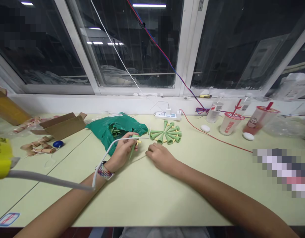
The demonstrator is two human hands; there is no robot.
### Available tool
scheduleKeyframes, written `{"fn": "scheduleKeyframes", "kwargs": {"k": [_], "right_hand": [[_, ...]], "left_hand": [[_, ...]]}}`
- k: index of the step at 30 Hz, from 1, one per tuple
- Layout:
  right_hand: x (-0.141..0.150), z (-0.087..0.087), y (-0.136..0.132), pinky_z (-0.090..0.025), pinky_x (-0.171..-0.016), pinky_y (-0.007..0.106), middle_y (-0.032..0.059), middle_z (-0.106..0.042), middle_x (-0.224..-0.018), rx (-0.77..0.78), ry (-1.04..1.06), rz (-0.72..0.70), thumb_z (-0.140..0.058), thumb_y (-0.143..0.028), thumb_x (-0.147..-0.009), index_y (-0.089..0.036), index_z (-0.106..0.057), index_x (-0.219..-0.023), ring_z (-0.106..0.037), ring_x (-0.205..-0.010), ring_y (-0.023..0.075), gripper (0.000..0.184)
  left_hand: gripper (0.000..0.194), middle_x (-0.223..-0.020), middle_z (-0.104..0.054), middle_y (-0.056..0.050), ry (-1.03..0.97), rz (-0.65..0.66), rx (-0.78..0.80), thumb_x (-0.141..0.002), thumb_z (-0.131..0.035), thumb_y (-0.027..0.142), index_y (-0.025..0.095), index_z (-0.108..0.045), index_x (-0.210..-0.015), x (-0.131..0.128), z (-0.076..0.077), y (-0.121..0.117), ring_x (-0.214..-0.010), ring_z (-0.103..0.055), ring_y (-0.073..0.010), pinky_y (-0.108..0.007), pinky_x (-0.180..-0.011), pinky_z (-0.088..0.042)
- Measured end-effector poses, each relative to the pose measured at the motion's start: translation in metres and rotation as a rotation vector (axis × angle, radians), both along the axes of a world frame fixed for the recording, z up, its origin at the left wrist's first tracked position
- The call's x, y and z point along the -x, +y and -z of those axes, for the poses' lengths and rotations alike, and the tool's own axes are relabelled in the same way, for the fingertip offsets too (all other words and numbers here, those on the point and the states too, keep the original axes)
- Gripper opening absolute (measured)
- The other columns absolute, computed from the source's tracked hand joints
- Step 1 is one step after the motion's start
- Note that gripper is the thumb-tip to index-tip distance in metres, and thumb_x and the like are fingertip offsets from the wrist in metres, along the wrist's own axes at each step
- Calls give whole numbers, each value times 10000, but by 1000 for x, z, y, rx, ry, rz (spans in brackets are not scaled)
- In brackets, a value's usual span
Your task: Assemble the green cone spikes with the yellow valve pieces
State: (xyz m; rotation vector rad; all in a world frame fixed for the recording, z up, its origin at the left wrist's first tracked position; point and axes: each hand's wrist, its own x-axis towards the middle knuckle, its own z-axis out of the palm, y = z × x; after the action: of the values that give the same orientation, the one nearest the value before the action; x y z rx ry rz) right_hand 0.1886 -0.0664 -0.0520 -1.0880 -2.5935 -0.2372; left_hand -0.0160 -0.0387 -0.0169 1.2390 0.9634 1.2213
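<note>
Head: green spike (131, 152) behind left hand (121, 152)

From here I see green plastic spikes (173, 134) fanned flat in a ring, narrow tips inward; another green spike (131, 152) with yellow fitting sits gripped in the left hand (121, 152).

Matt green moulded plastic cones (165, 133) lie on a smooth, pale-green laminate tabletop (132, 201); the same plastic forms the cone (131, 153) in the left hand (121, 152). Left of the cones: a glossy, crinkled green plastic bag (103, 132) and a rough, matt corrugated cardboard box (64, 126). Behind the cones: a smooth white plastic power strip (167, 115). Right of the cones: a glossy, clear plastic bottle (214, 113) and a translucent plastic cup (260, 120).
</note>
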Motion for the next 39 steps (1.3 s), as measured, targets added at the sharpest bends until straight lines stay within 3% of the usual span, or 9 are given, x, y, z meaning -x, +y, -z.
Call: {"fn": "scheduleKeyframes", "kwargs": {"k": [5,11,14,18,24,27,31,34,39], "right_hand": [[-28,3,-23,-467,-957,398,110,-640,-1062,56,266,65,-570,-152,-978,-173,-687,-1092,-540,-1046,259,165],[-59,7,-33,-515,-937,393,98,-647,-1081,218,495,77,-593,-58,-898,-192,-696,-1150,-592,-1047,242,304],[-73,0,-38,-518,-965,415,103,-652,-1111,248,492,85,-653,-82,-853,-192,-696,-1193,-597,-1087,260,360],[-85,-9,-44,-522,-878,366,83,-654,-1021,301,426,108,-628,-121,-906,-201,-737,-1037,-617,-1007,231,189],[-82,-9,-43,-462,-713,289,22,-658,-864,352,457,134,-602,-81,-864,-205,-698,-978,-610,-820,171,194],[-78,-12,-42,-459,-671,273,4,-667,-796,452,622,140,-607,-101,-858,-200,-708,-982,-606,-730,150,188],[-70,-19,-44,-522,-729,291,8,-704,-812,566,941,116,-668,-209,-880,-200,-684,-914,-661,-755,157,39],[-63,-20,-47,-542,-728,295,4,-700,-825,555,1084,61,-740,-307,-872,-214,-652,-912,-678,-768,164,134],[-56,-18,-55,-542,-699,289,15,-701,-835,472,1021,-3,-706,-347,-931,-225,-669,-920,-660,-741,158,128]], "left_hand": [[438,-869,-701,-14,11,154,14,-776,-829,316,216,-606,-1139,-8,2,-7,-706,-633,-145,-258,-668,-504],[460,-861,-676,6,27,262,34,-787,-851,279,226,-578,-1153,-10,-2,-12,-734,-639,-138,-248,-695,-506],[444,-888,-669,4,28,278,56,-800,-846,286,230,-590,-1157,-10,-1,-13,-738,-633,-131,-244,-692,-513],[408,-920,-666,0,51,294,57,-806,-841,304,231,-609,-1133,-12,1,-15,-724,-617,-121,-244,-682,-517],[418,-911,-632,-9,139,372,-11,-860,-798,298,228,-618,-1230,-16,2,-22,-763,-631,-140,-262,-704,-514],[459,-906,-648,-26,179,381,-2,-866,-791,317,227,-639,-1290,-21,2,-27,-784,-653,-162,-278,-717,-520],[396,-886,-685,-36,204,390,9,-866,-792,342,220,-679,-1226,-26,0,-34,-807,-683,-187,-296,-745,-529],[367,-810,-705,-29,218,399,8,-883,-780,346,227,-666,-1210,-29,-1,-40,-803,-696,-196,-305,-763,-532],[361,-766,-719,-33,134,425,38,-866,-800,351,216,-665,-1172,-33,-3,-46,-788,-713,-213,-329,-777,-544]]}}
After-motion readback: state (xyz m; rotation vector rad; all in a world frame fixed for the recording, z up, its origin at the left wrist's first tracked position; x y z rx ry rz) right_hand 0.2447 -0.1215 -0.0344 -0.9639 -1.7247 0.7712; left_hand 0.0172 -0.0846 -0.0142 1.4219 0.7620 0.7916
